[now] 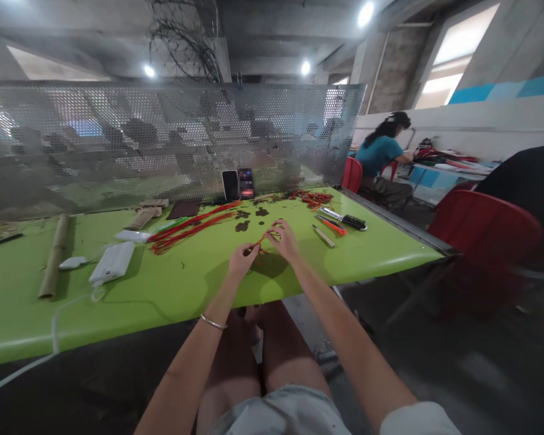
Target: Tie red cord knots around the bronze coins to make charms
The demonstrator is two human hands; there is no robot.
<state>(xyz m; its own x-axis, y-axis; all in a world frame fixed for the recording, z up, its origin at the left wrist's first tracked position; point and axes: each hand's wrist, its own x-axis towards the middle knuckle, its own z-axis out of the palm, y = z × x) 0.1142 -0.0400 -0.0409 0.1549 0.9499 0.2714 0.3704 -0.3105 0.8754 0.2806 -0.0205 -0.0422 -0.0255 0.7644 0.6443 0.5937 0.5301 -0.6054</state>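
Observation:
My left hand (242,258) and my right hand (283,240) are close together above the green table (163,290), both pinched on a short piece of red cord (262,241) stretched between them. A silver bangle (213,322) sits on my left wrist. A long bundle of red cords (193,226) lies on the table just beyond my left hand. Several small dark round pieces (242,226) lie behind my hands.
A white power bank (112,262) with a cable, a wooden stick (54,257), two phones (238,183) leaning on the perforated metal screen (163,139), a cutter (333,226) and a comb-like tool (349,220) are on the table. Red chairs (485,232) and seated people stand to the right.

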